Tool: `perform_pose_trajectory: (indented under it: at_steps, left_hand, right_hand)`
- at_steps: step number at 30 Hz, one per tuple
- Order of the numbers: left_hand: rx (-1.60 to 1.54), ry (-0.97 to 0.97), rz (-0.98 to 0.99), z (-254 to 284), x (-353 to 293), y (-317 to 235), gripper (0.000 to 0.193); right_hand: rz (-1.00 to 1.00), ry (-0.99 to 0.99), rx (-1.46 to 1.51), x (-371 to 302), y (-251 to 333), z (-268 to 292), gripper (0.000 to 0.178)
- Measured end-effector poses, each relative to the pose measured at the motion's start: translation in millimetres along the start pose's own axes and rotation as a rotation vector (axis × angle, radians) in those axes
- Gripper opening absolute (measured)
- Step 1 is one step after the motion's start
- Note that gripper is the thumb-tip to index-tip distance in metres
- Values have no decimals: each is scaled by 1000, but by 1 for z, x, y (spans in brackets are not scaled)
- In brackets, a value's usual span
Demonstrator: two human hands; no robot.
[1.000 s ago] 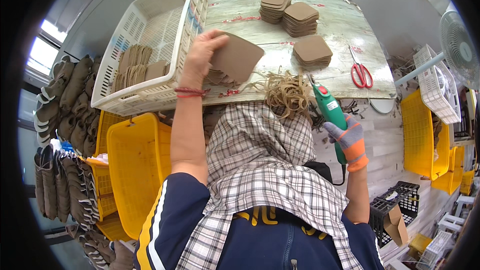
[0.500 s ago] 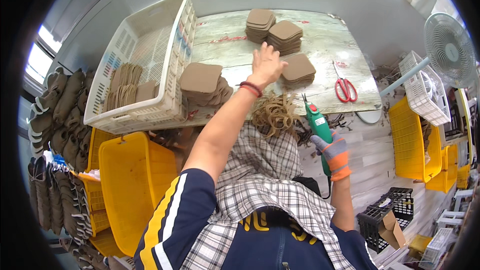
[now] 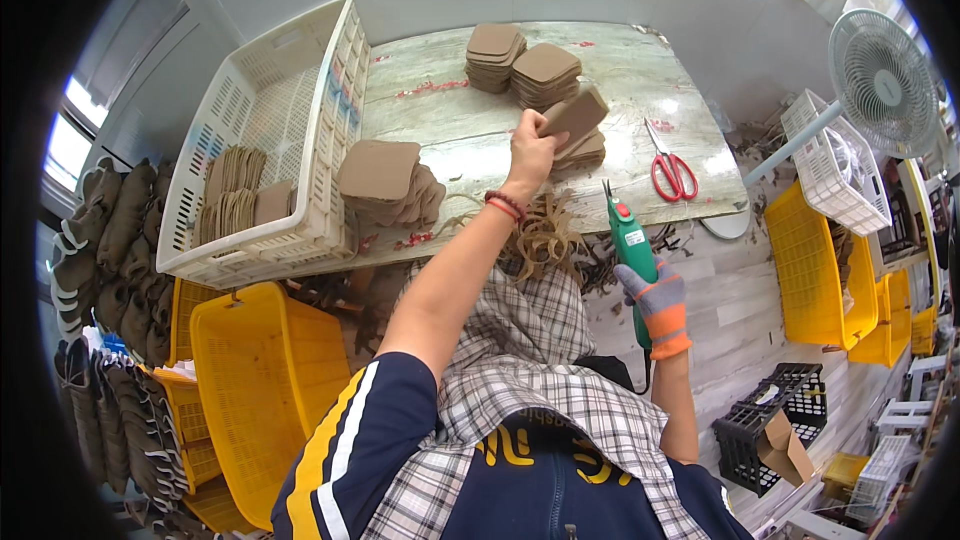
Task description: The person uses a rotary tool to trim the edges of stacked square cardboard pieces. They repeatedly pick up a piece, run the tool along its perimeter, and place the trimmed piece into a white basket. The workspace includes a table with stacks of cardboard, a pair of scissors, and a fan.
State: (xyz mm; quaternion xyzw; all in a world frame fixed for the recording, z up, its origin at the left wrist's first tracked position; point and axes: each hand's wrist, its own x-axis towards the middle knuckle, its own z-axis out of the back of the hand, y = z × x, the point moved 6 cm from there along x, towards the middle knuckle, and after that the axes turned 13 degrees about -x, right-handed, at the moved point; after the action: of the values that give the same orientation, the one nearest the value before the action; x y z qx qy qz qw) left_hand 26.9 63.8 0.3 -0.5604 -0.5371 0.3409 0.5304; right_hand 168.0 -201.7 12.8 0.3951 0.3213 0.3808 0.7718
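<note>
Over the table, my bare left hand (image 3: 533, 152) grips brown rounded-corner fabric pads (image 3: 578, 116) by the near edge, lifted and tilted; how many cannot be made out. Just beneath lies the rest of their pile (image 3: 588, 156). In an orange and grey glove, my right hand (image 3: 660, 305) is wrapped round a green handheld electric cutter (image 3: 632, 237), whose narrow blades point at the table's front edge. Two more pad stacks (image 3: 547, 68) stand farther back. A fanned pile of pads (image 3: 380, 172) rests on the left. Curly brown trimmings (image 3: 545, 235) hang over my plaid-covered lap.
Red-handled scissors (image 3: 674, 177) lie on the table's right side. A white plastic crate (image 3: 335, 135) with pads in it stands at left. Yellow bins (image 3: 240, 380) are below it. A fan (image 3: 880, 80) and a black crate (image 3: 765, 430) are on the right.
My left hand has gone from reaching with spread fingers to gripping pads at the right pile and tilting them up. The cutter stays in my right hand.
</note>
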Motion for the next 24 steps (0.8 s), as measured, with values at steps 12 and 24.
perform_pose_trajectory:
  at_steps: [12, 24]
  left_hand:
    - [-1475, -200, 343, -15, -65, -34, 40]
    - [-1474, -134, 368, -27, -77, -26, 38]
  right_hand:
    - [160, -72, -96, -9, 52, -9, 41]
    - [128, -47, -2, -14, 64, -8, 37]
